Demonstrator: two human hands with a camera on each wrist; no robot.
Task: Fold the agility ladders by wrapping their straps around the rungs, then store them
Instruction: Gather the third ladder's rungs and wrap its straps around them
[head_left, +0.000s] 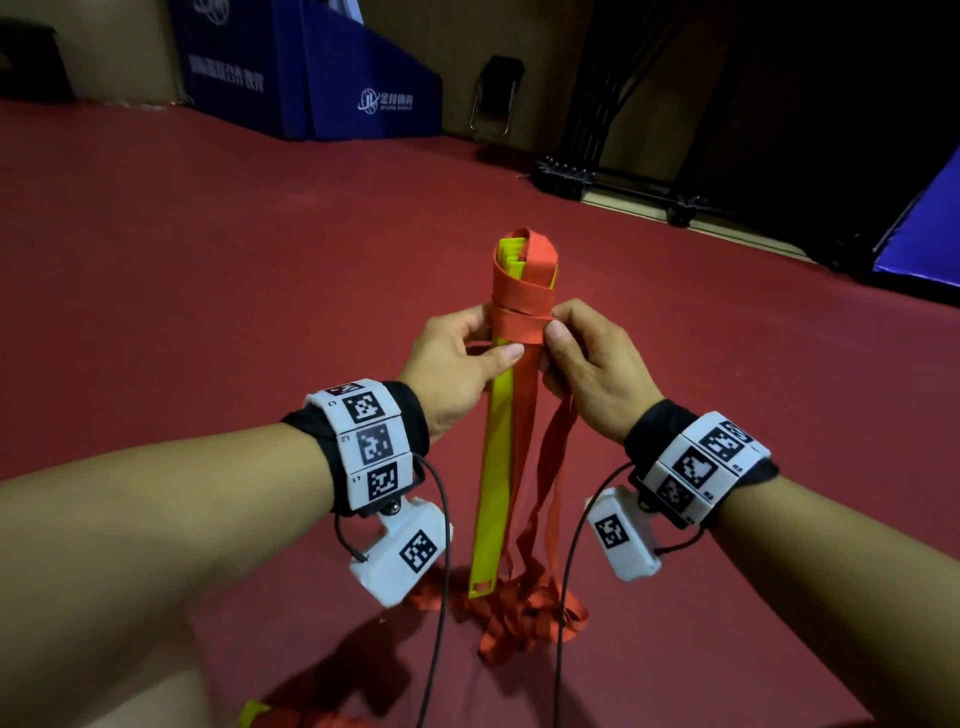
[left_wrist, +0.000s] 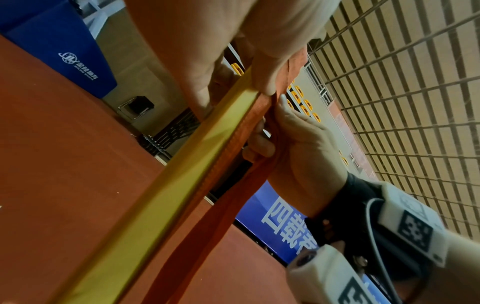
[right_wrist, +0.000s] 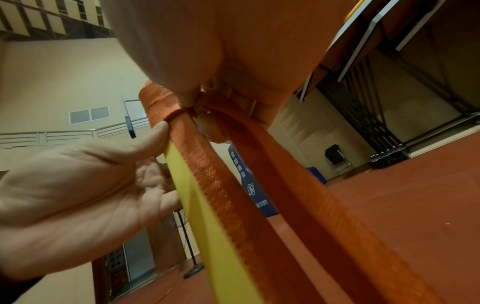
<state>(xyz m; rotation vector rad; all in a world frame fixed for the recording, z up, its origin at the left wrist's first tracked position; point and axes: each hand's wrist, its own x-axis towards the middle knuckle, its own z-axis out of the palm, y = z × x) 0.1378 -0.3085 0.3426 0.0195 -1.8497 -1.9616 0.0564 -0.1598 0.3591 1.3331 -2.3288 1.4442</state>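
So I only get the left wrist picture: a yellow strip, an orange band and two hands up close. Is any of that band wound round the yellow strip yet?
Observer: Yes. The head view shows the red strap wound several times round the top of the yellow rungs, above both hands.
Visitor: Where does the rest of it go?
Observer: It hangs down into a loose heap on the red floor, beneath the wrists.
Visitor: And the right hand?
Observer: From above, the right hand pinches the edge of the lowest turn between thumb and forefinger.
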